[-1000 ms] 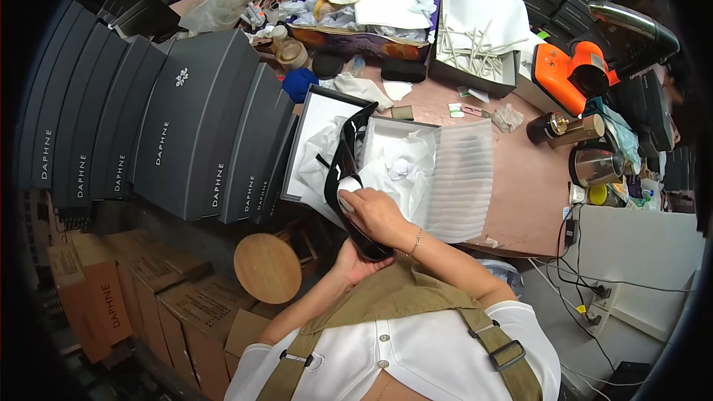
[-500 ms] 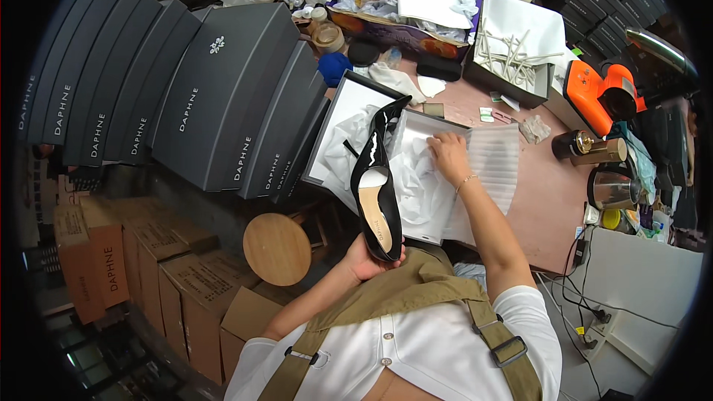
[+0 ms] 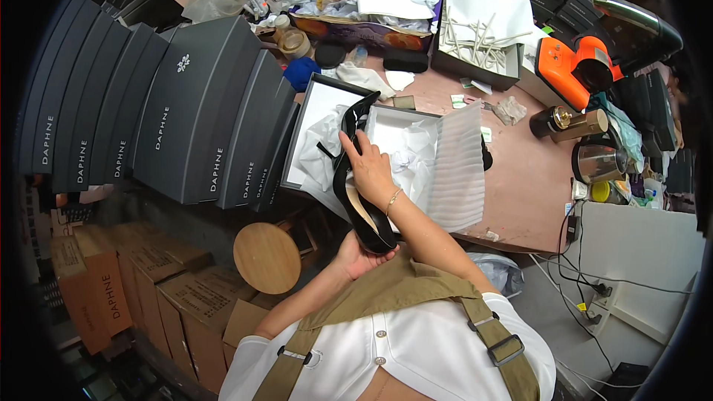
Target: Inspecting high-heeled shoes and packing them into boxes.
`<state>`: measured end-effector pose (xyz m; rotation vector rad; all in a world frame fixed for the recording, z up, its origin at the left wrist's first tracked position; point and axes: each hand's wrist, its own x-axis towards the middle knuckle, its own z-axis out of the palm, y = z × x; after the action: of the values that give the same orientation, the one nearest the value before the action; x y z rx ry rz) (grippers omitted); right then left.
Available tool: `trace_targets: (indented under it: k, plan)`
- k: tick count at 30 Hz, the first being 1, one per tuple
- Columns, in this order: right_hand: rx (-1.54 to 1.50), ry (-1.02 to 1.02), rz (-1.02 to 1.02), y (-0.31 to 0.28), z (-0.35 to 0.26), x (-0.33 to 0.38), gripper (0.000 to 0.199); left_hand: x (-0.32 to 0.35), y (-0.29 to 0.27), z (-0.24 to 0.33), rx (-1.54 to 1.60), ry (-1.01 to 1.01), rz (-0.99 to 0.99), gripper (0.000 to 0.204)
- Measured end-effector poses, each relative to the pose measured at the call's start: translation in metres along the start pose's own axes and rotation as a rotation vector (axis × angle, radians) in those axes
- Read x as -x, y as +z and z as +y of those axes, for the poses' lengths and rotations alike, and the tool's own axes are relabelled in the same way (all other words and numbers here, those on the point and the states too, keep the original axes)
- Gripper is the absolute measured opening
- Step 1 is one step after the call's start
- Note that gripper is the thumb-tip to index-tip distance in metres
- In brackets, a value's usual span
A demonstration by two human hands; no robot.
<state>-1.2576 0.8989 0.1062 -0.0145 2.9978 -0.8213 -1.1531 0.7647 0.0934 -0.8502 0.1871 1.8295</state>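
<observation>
A black high-heeled shoe [image 3: 355,178] is held upright in front of me, its toe end low and its heel pointing up. My left hand [image 3: 358,256] grips the shoe's lower end from underneath. My right hand [image 3: 369,167] lies on the shoe's upper side, fingers spread over it. Behind the shoe stands an open dark shoe box [image 3: 386,122] lined with white tissue paper [image 3: 412,160]. Its lid [image 3: 316,122] lies at the left, also with crumpled paper. A sheet of white ribbed foam [image 3: 460,171] hangs over the box's right side.
Several dark grey shoe boxes [image 3: 193,111] stand stacked at the left. The pinkish table [image 3: 527,178] carries an orange tool [image 3: 575,63], a tray of white sticks [image 3: 479,33], a metal kettle [image 3: 598,163]. A round wooden stool [image 3: 266,258] and brown cartons [image 3: 111,289] sit below.
My right hand has come off the tissue paper in the box and now rests on the shoe. The shoe has stayed upright in my left hand.
</observation>
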Motion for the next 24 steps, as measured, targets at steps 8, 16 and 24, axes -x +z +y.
trace_targets:
  k: [8,16,24]
  plan:
    - [0.317,-0.079,-0.207,0.001,0.112,0.017,0.047,0.010,-0.008,0.006,0.056,-0.027,-0.099,0.061]
    - [0.255,-0.287,0.012,0.014,0.101,0.043,0.040,0.006,-0.013,0.011,0.070,0.003,-0.010,0.060]
    - [-0.004,-0.245,-0.083,0.044,0.155,0.042,0.042,0.007,-0.007,0.015,0.080,-0.072,-0.045,0.063]
